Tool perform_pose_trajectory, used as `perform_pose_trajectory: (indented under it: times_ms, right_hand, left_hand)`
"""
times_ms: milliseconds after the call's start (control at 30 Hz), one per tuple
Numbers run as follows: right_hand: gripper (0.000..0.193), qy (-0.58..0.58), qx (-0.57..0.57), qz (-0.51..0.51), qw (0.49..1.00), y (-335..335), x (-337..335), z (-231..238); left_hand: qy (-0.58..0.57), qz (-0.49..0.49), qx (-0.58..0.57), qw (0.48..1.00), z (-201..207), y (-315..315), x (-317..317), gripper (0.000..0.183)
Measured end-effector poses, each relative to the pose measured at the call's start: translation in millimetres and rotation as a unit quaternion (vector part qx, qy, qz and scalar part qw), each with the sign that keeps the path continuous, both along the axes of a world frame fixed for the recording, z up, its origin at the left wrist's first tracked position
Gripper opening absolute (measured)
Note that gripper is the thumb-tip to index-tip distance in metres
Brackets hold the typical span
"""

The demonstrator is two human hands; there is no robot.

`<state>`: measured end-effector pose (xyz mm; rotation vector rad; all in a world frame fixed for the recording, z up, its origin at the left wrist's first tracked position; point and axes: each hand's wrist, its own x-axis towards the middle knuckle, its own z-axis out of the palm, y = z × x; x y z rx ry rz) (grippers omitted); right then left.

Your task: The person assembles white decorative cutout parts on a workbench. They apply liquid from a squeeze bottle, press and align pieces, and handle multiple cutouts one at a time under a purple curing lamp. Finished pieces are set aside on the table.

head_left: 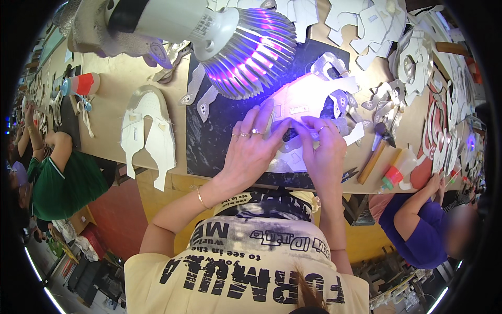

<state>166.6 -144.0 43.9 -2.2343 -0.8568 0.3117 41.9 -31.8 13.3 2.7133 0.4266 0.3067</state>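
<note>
Far left: red-and-white plastic bottle with a pale blue cap lies on its side on the brown work surface. Next, white arch-shaped cut-out piece with a grey rim. Centre: silver ribbed lamp head over a black marbled slab. Left hand, ringed fingers slightly spread, at the near-left edge of a pink-lit flat panel, which lies on the slab. Right hand at the panel's near edge, thumb and index close together; cannot tell whether either hand pinches it. Right: wooden-handled hammer, then clear bottle with red contents and green cap.
</note>
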Motion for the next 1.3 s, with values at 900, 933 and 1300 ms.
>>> perform_pose_trajectory:
  times_ms: [900,933,1300]
  right_hand:
    - [0.021,0.148,-0.114,0.029,0.982,14,27,5]
    - [0.021,0.148,-0.121,0.026,0.981,15,27,5]
    - [0.02,0.105,-0.108,0.03,0.988,19,19,7]
  left_hand:
    - [-0.052,-0.015,-0.061,0.997,-5,2,1,0.042]
    - [-0.05,-0.015,-0.059,0.997,-5,2,1,0.042]
    - [-0.003,-0.018,-0.04,0.999,-2,2,4,0.049]
